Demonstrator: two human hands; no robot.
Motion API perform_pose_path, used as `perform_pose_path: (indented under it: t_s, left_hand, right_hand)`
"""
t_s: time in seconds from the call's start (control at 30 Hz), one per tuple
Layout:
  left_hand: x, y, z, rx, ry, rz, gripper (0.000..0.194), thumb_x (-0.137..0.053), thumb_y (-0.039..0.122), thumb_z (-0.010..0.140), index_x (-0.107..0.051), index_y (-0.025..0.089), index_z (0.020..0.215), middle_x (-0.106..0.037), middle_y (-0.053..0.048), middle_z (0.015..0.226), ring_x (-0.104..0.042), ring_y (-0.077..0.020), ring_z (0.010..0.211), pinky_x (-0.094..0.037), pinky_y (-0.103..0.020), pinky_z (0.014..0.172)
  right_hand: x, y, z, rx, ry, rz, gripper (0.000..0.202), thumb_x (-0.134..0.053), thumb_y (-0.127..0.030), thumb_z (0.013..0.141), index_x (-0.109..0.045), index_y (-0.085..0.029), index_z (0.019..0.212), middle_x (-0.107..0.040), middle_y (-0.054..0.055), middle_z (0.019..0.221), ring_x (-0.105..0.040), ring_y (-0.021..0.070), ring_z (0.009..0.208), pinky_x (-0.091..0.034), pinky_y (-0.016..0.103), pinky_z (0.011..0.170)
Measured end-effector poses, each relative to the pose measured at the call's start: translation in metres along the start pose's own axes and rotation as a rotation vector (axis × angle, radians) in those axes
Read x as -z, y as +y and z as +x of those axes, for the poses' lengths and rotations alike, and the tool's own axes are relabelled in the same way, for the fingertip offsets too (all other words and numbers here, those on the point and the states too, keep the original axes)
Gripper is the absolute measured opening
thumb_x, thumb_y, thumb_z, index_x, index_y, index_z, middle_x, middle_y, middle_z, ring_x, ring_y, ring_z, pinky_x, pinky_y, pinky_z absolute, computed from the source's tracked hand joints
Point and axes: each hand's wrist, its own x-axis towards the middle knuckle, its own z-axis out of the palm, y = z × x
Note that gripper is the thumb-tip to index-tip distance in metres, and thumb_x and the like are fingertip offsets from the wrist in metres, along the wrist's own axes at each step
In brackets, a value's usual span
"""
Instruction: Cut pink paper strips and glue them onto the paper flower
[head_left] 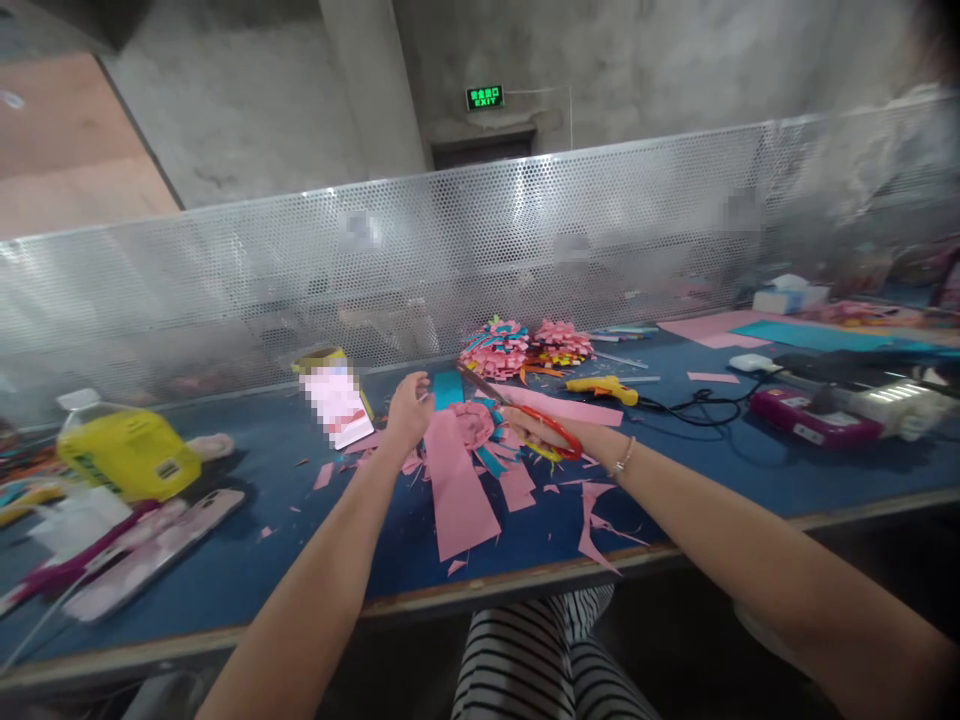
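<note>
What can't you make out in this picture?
Head view: writing on the phone screen, pixelated.
Head view: the label on the yellow jug, blurred.
Head view: whether the left hand grips the teal strip, too small to tell.
Head view: the doorway's lower part, hidden by the perforated screen.

I observe a lit green exit sign [485, 97] on the concrete wall [637, 60], above a dark doorway [484, 150]. A perforated metal partition [480, 250] stands upright. At left, I record a white-capped yellow bottle [135, 455] near a pink phone [154, 555]; at far right, a tissue box [790, 297].
</note>
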Motion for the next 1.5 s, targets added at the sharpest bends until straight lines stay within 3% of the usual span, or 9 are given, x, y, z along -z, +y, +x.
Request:
perform_pose_path:
  t_s: [0.13, 0.27, 0.37, 0.47, 0.7, 0.9, 1.17, 1.33, 1.5]
  left_hand:
    - [-0.005, 0.015, -0.009, 0.032, -0.277, -0.367, 0.029, -0.047, 0.033, 0.074, -0.059, 0.015, 0.094, -0.062, -0.010, 0.100, -0.056, -0.0182, 0.090, -0.043, -0.032, 0.080]
    - [-0.009, 0.029, -0.024, 0.105, -0.618, -0.528, 0.032, -0.062, 0.037, 0.065, -0.064, 0.013, 0.086, -0.065, -0.007, 0.083, -0.058, -0.0163, 0.077, -0.045, -0.030, 0.074]
    - [-0.012, 0.036, -0.032, 0.111, -0.687, -0.591, 0.032, -0.068, 0.036, 0.058, -0.066, 0.012, 0.079, -0.064, -0.005, 0.071, -0.055, -0.0131, 0.062, -0.044, -0.027, 0.061]
    - [-0.011, 0.039, -0.033, 0.133, -0.650, -0.606, 0.026, -0.069, 0.033, 0.057, -0.066, 0.011, 0.070, -0.061, -0.003, 0.059, -0.049, -0.0096, 0.050, -0.041, -0.024, 0.053]
    - [-0.006, 0.027, -0.016, 0.145, -0.122, -0.620, 0.015, -0.064, 0.023, 0.058, -0.063, 0.013, 0.069, -0.054, 0.003, 0.053, -0.044, -0.0056, 0.046, -0.036, -0.019, 0.046]
    - [0.000, 0.017, -0.008, 0.211, 0.179, -0.680, 0.022, -0.066, 0.031, 0.058, -0.062, 0.015, 0.072, -0.056, 0.002, 0.058, -0.044, -0.0043, 0.046, -0.036, -0.018, 0.046]
    - [-0.003, 0.025, -0.013, 0.192, -0.018, -0.766, 0.025, -0.071, 0.031, 0.054, -0.061, 0.013, 0.068, -0.052, 0.003, 0.052, -0.040, -0.0042, 0.045, -0.032, -0.019, 0.044]
    - [-0.006, 0.032, -0.019, 0.186, -0.140, -0.750, 0.026, -0.072, 0.033, 0.053, -0.061, 0.013, 0.067, -0.049, 0.004, 0.049, -0.039, -0.0046, 0.043, -0.032, -0.020, 0.044]
    - [-0.003, 0.033, -0.017, 0.196, -0.113, -0.804, 0.025, -0.072, 0.032, 0.052, -0.060, 0.014, 0.065, -0.049, 0.004, 0.049, -0.038, -0.0043, 0.043, -0.031, -0.020, 0.044]
  right_hand:
    - [0.006, -0.007, -0.014, -0.037, -0.265, -0.100, 0.042, -0.031, -0.055, 0.081, -0.040, -0.020, 0.060, -0.032, -0.003, 0.049, -0.026, 0.0078, 0.040, -0.026, 0.026, 0.038]
    - [0.009, -0.009, -0.019, 0.013, -0.371, -0.105, 0.041, -0.028, -0.053, 0.083, -0.038, -0.020, 0.060, -0.032, -0.004, 0.049, -0.027, 0.0082, 0.041, -0.024, 0.026, 0.040]
    - [0.009, -0.009, -0.020, 0.050, -0.398, -0.130, 0.041, -0.028, -0.051, 0.083, -0.039, -0.020, 0.059, -0.032, -0.003, 0.048, -0.027, 0.0081, 0.040, -0.025, 0.027, 0.040]
    - [0.007, -0.009, -0.019, 0.050, -0.279, -0.163, 0.036, -0.037, -0.049, 0.080, -0.044, -0.019, 0.061, -0.036, -0.002, 0.050, -0.030, 0.0080, 0.040, -0.025, 0.026, 0.039]
    - [0.014, -0.006, -0.010, 0.332, -0.035, -0.427, 0.018, -0.054, -0.039, 0.073, -0.050, -0.021, 0.070, -0.046, -0.001, 0.060, -0.040, 0.0116, 0.053, -0.035, 0.028, 0.048]
    - [0.029, 0.001, -0.008, 0.290, 0.072, -0.472, 0.017, -0.055, -0.040, 0.072, -0.053, -0.023, 0.071, -0.050, 0.001, 0.063, -0.045, 0.0146, 0.058, -0.039, 0.030, 0.055]
    - [0.024, 0.006, -0.004, 0.269, 0.189, -0.279, 0.024, -0.045, -0.047, 0.077, -0.046, -0.024, 0.068, -0.044, 0.001, 0.061, -0.044, 0.0154, 0.057, -0.040, 0.033, 0.053]
    - [0.020, 0.000, -0.006, 0.141, 0.066, -0.141, 0.040, -0.035, -0.057, 0.079, -0.043, -0.021, 0.062, -0.039, -0.001, 0.051, -0.035, 0.0095, 0.041, -0.031, 0.027, 0.040]
    - [0.020, -0.002, -0.008, 0.136, -0.007, -0.084, 0.047, -0.031, -0.061, 0.078, -0.043, -0.020, 0.057, -0.041, 0.000, 0.048, -0.035, 0.0086, 0.040, -0.029, 0.025, 0.037]
